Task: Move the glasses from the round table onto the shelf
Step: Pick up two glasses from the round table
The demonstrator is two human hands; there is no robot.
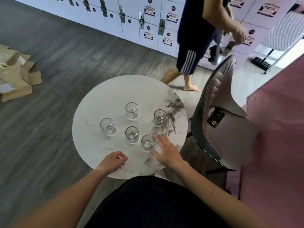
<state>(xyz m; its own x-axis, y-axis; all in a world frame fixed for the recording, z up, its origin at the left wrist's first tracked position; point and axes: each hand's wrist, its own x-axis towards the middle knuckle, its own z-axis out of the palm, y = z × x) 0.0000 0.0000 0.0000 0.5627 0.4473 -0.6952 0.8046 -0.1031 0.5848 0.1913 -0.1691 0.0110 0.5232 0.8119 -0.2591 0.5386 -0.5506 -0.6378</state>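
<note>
Several clear drinking glasses stand upright on the round white marble table (105, 96). The nearest glass (148, 143) is at the front right, with others at the centre (132, 134), left (108, 127), back (131, 111) and right (159, 117). My right hand (166, 151) is spread open just right of the nearest glass, fingers curved beside it, apparently not closed on it. My left hand (114, 161) hovers over the table's front edge, fingers loosely curled, holding nothing. No shelf is in view.
A grey padded chair (220, 99) with a black phone (216, 117) on its seat stands right of the table. A person in dark shorts (189, 60) walks barefoot behind the table. Flattened cardboard (16, 76) lies on the floor at left. White lockers (131, 22) line the back wall.
</note>
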